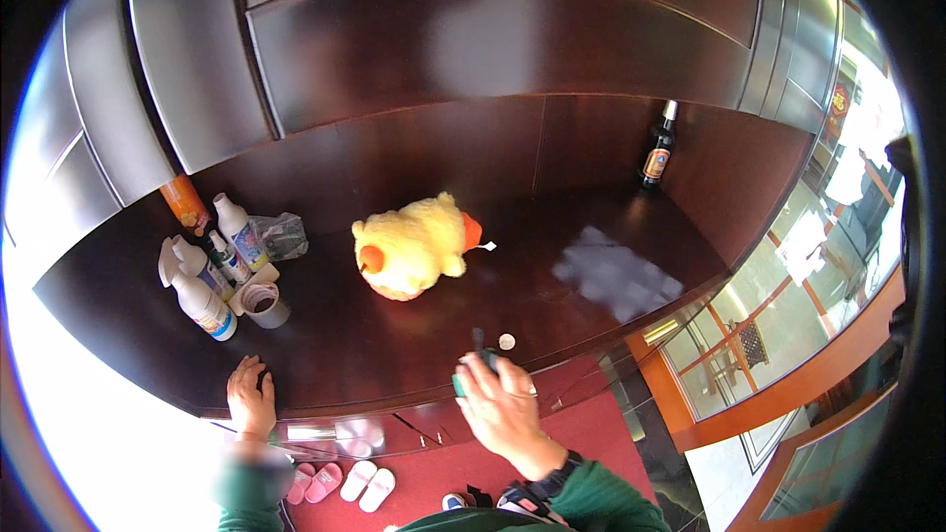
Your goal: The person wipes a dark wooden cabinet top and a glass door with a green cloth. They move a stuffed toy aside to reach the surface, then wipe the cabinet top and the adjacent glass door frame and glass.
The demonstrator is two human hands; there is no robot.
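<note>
My left hand (250,397) rests on the front edge of a dark wooden cabinet top (332,355). It holds nothing, and its thumb stands apart from the fingers. Over the same edge, farther right, my right hand (497,406) closes on a small dark and green object (488,359). My fingers cover most of it, so its kind cannot be told. Just beyond the fingertips lies a small white disc (506,341). A yellow plush duck (410,247) with orange beak and feet lies on its side farther back, a white tag at its right end.
White spray bottles (203,307), a roll of tape (266,304), a clear plastic bag (281,235) and an orange container (185,203) crowd the left. A dark glass bottle (658,148) stands in the back right corner. Cabinet doors (502,37) overhang. Slippers (367,486) lie on the red carpet below.
</note>
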